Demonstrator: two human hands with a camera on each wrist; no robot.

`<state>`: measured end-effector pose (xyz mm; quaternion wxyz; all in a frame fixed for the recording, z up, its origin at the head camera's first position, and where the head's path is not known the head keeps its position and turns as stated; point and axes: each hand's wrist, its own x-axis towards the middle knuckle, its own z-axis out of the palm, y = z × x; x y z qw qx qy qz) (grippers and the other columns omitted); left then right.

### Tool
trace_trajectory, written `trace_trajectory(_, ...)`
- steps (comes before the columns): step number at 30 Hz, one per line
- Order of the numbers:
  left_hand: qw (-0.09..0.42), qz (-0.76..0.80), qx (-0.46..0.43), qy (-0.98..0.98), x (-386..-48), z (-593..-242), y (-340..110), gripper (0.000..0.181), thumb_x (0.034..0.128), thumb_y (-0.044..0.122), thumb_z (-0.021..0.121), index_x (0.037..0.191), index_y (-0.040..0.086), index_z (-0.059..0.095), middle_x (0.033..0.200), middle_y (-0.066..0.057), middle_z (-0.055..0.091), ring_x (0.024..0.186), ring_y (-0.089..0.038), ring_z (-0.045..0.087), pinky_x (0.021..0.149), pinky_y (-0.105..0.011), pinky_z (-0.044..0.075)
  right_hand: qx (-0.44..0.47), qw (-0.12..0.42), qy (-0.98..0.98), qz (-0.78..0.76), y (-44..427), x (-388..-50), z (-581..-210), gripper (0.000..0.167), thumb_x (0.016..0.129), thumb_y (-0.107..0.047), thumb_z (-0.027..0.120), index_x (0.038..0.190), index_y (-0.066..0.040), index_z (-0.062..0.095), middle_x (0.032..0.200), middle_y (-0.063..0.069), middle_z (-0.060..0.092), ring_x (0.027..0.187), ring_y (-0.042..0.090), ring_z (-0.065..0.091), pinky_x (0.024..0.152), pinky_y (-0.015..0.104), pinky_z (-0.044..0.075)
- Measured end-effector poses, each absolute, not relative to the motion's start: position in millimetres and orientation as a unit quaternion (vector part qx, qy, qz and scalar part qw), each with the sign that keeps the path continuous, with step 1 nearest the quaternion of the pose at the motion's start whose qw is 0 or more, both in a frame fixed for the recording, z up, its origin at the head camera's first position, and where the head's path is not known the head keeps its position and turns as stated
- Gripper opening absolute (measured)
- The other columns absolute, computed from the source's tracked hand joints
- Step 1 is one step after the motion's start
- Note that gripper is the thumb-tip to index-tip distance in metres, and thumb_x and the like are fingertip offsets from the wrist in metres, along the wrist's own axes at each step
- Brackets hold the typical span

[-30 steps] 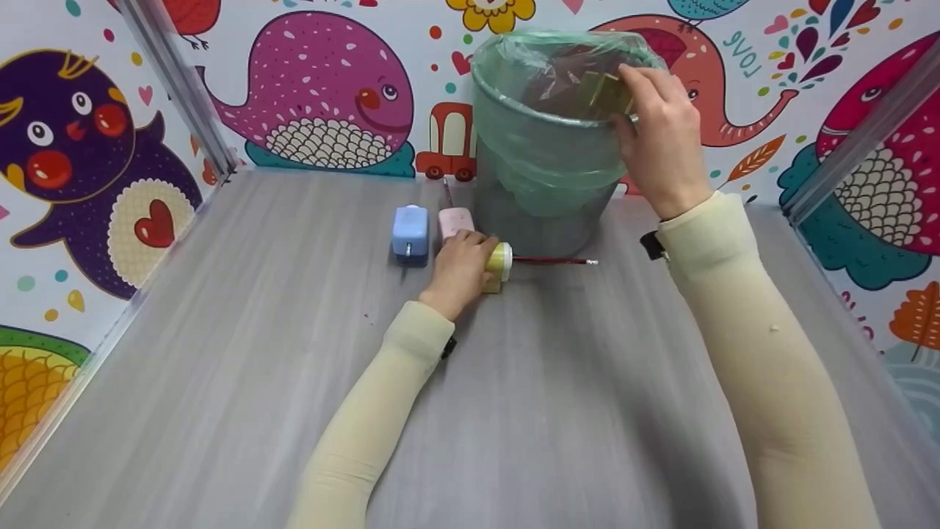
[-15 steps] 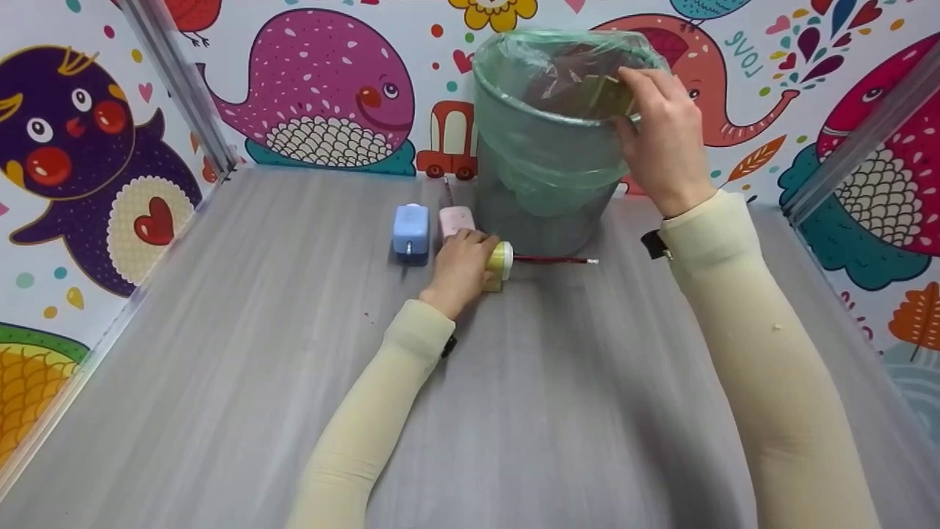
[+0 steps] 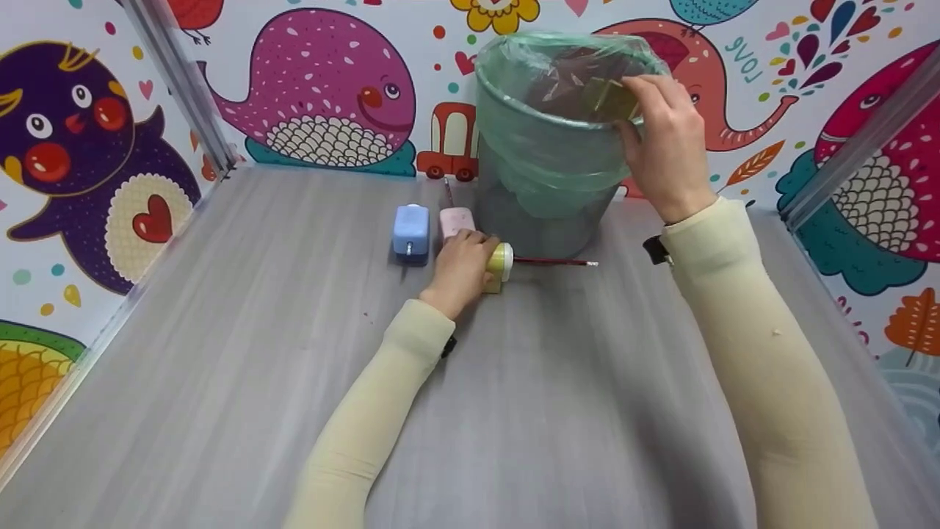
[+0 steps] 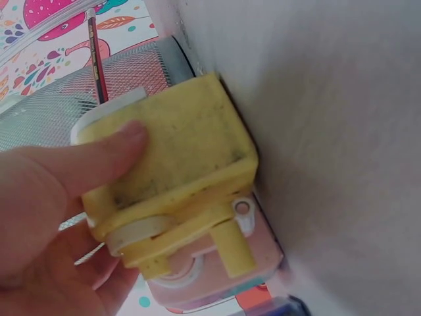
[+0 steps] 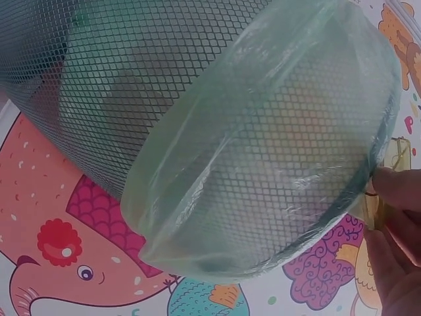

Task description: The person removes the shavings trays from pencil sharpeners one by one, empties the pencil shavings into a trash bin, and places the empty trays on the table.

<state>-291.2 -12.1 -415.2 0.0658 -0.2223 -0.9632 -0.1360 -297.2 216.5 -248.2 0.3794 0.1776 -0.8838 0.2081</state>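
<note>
Lowered: clear-yellow plastic box point(image 3: 612, 100) my right fingers point(image 3: 650, 87) pinch; slackening could drop it into green-lined mesh bin point(image 3: 543, 228). Left fingers point(image 4: 125, 141) grip boxy yellow sharpener point(image 4: 184, 125).

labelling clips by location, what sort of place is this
Probably a small staged indoor booth: cartoon-printed walls meet at metal corner strips around a grey work surface.

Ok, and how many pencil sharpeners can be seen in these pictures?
3: a blue one on the table, a pink one beside it, and a yellow one gripped by the left hand. Others may hide inside the bin.
</note>
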Motion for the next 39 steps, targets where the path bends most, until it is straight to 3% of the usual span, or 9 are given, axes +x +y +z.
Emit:
trace_trajectory(24, 0.062, -0.142, -0.217, -0.964, -290.6, -415.3, -12.0, 0.052, 0.0892, 0.017, 0.076, 0.136, 0.005, 0.06, 0.134, -0.015, 0.064, 0.126, -0.033, 0.056, 0.109, -0.047, 0.045, 0.173, 0.381, -0.881, 0.22, 215.2, -295.5, -251.8, 0.037, 0.097, -0.01, 0.064, 0.133, -0.002, 0.06, 0.133, 0.018, 0.059, 0.132, 0.028, 0.051, 0.114, 0.038, 0.043)
trace_trajectory(29, 0.063, -0.134, -0.22, -0.964, -290.5, -415.9, -12.0, 0.051, 0.089, 0.018, 0.076, 0.136, 0.005, 0.06, 0.133, -0.015, 0.064, 0.126, -0.033, 0.056, 0.108, -0.048, 0.045, 0.181, 0.391, -0.875, 0.222, 216.0, -298.0, -254.4, 0.038, 0.096, -0.008, 0.065, 0.134, -0.002, 0.061, 0.132, 0.02, 0.059, 0.129, 0.03, 0.053, 0.112, 0.04, 0.046)
trace_trajectory(33, 0.06, -0.133, -0.219, -0.965, -290.6, -415.7, -11.8, 0.052, 0.0893, 0.019, 0.076, 0.136, 0.005, 0.059, 0.133, -0.015, 0.064, 0.126, -0.033, 0.055, 0.109, -0.047, 0.044, 0.188, 0.398, -0.87, 0.223, 218.8, -298.9, -256.4, 0.045, 0.097, -0.011, 0.065, 0.141, -0.01, 0.055, 0.133, 0.02, 0.059, 0.128, 0.032, 0.053, 0.111, 0.042, 0.046)
trace_trajectory(39, 0.056, -0.133, -0.218, -0.965, -290.5, -414.8, -11.8, 0.051, 0.0906, 0.019, 0.074, 0.137, 0.005, 0.059, 0.135, -0.015, 0.063, 0.128, -0.032, 0.054, 0.11, -0.047, 0.043, 0.187, 0.416, -0.862, 0.223, 222.8, -299.0, -258.1, 0.052, 0.098, -0.02, 0.062, 0.148, -0.013, 0.048, 0.131, 0.021, 0.057, 0.123, 0.035, 0.053, 0.112, 0.049, 0.04)
